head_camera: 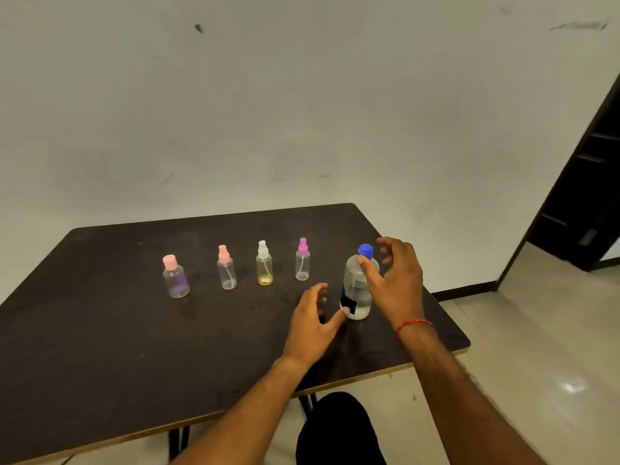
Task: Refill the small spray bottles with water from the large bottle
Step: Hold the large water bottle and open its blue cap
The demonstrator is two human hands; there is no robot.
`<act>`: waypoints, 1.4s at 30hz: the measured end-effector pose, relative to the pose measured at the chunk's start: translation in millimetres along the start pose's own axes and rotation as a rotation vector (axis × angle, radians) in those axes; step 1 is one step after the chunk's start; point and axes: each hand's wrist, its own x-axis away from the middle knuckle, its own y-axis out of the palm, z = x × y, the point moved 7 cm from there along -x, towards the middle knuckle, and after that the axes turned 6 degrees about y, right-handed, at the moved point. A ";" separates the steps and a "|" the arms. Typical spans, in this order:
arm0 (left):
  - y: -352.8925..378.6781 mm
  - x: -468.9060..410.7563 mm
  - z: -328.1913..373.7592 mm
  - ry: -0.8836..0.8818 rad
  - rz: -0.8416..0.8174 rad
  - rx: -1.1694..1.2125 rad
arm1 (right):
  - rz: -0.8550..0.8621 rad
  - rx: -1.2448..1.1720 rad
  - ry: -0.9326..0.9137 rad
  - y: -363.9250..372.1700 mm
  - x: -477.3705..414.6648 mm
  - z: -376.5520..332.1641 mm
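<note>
A large clear water bottle (358, 286) with a blue cap (365, 250) stands upright on the dark table (100, 347). My right hand (396, 280) hovers beside it with spread fingers, the thumb tip near the bottle's shoulder. My left hand (313, 322) is low on the bottle's left, its thumb tip touching the base. In a row to the left stand several small bottles: a magenta-topped sprayer (302, 261), a yellowish sprayer with a white top (264, 265), a pink-topped sprayer (226, 268) and a pink-capped bottle (175, 278).
The table's right edge (446, 317) lies close behind my right wrist. A pale wall rises behind the table. A dark doorway (583, 203) opens at the right, with tiled floor (536, 364) below. A dark-clad knee (339, 427) shows under the table's front edge.
</note>
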 end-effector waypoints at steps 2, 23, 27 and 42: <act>13.0 -6.6 0.7 -0.033 -0.005 -0.017 | -0.021 0.035 0.021 2.3 -9.3 -1.2; 47.5 -33.9 10.4 0.053 -0.053 -0.010 | -0.292 0.081 0.031 13.9 -35.5 -0.8; 48.0 -32.6 10.6 0.040 -0.068 -0.014 | -0.166 0.153 0.032 8.7 -39.6 -5.2; 47.2 -33.1 10.0 0.045 -0.072 0.008 | -0.207 0.116 0.086 13.8 -29.8 -3.4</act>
